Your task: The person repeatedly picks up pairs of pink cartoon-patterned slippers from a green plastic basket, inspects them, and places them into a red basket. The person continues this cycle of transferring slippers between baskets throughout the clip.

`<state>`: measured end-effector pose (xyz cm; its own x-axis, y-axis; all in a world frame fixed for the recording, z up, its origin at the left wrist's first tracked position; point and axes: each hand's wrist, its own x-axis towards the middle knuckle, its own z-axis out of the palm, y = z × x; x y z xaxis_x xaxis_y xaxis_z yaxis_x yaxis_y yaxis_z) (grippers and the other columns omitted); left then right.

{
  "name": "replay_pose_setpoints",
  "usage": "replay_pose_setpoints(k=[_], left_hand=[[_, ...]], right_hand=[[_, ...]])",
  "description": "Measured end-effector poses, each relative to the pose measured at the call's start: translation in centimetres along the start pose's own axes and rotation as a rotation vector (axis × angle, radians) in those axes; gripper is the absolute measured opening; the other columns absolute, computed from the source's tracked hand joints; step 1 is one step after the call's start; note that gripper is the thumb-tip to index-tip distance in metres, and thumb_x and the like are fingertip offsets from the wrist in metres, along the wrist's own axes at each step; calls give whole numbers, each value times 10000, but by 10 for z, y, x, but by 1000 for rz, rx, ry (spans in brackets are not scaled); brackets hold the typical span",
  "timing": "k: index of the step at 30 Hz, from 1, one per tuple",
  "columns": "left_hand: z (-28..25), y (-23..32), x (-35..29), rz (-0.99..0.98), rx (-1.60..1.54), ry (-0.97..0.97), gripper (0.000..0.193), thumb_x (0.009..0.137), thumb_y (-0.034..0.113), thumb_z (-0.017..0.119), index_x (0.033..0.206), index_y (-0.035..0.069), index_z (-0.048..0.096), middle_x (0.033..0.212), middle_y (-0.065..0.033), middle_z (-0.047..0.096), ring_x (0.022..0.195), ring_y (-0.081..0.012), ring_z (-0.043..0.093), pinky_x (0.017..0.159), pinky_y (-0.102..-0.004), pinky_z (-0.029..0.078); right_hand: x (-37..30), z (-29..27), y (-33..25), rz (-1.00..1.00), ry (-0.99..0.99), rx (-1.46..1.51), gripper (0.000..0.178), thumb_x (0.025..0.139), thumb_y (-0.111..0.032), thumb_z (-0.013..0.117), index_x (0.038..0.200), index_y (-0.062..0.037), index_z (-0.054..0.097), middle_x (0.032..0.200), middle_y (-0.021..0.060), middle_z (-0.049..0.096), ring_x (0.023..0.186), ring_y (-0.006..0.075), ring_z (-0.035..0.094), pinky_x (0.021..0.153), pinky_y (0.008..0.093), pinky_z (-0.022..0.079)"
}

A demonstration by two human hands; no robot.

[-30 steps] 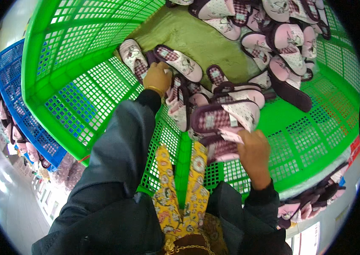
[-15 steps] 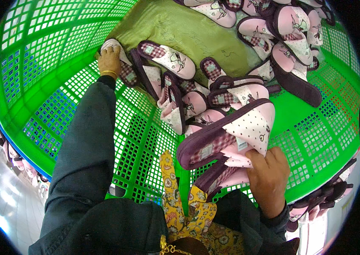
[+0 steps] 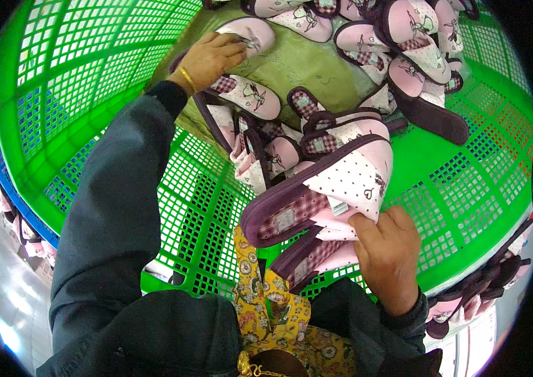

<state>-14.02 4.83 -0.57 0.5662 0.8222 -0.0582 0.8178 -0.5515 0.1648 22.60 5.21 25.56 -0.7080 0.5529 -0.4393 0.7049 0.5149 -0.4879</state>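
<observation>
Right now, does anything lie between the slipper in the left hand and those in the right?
Yes: in this view, loose slippers lie in the green basket between the slipper in the left hand and the held slippers in the right hand.

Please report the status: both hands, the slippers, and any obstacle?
Left hand: gripping one pink slipper. Right hand: holding at least two pink-and-white slippers. Other slippers lie between, inside green basket.

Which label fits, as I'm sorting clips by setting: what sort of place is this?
Probably a footwear workshop or stockroom: pink slippers heaped in a green basket, a blue crate alongside, and more slippers piled outside.
</observation>
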Motion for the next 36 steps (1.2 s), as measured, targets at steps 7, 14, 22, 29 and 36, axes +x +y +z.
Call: replay_pose_setpoints(k=[7, 14, 22, 29, 36], left_hand=[[41, 30, 3, -381, -339, -64, 259, 768, 113, 568, 1018, 92, 634, 1094, -97, 599, 1028, -300, 547, 895, -390, 440], [80, 88, -52, -887, -492, -60, 218, 811, 205, 625, 996, 97, 668, 1004, -143, 633, 967, -337, 566, 854, -420, 450], [49, 164, 31, -730, -797, 203, 168, 794, 170, 624, 922, 70, 664, 950, -137, 644, 918, -345, 580, 824, -421, 459], [68, 242, 107, -764, -1766, -579, 411, 890, 409, 569, 907, 8, 659, 797, -84, 652, 725, -159, 624, 609, -340, 491], [126, 295, 106, -973, -1922, -181, 266, 863, 295, 625, 777, 44, 623, 702, -31, 595, 588, -134, 529, 545, -263, 406]], right_hand=[[-5, -3, 0, -21, 33, 1, 205, 630, -62, 638, 835, -65, 643, 651, 66, 480, 645, 252, 481, 543, 366, 386], [-10, 1, 3, -87, -86, 22, 108, 725, -135, 549, 797, -67, 590, 656, 66, 460, 676, 245, 493, 575, 358, 388], [-22, 22, -12, -228, -255, 149, 95, 761, -155, 532, 772, -60, 542, 686, 84, 528, 742, 243, 512, 667, 353, 383], [-31, 25, -13, -249, -347, 258, 200, 754, -174, 508, 903, -49, 554, 739, 88, 506, 776, 248, 488, 693, 360, 365], [-29, 18, -12, -284, -355, 236, 197, 754, -214, 511, 856, -49, 546, 710, 83, 511, 768, 243, 492, 679, 352, 363]])
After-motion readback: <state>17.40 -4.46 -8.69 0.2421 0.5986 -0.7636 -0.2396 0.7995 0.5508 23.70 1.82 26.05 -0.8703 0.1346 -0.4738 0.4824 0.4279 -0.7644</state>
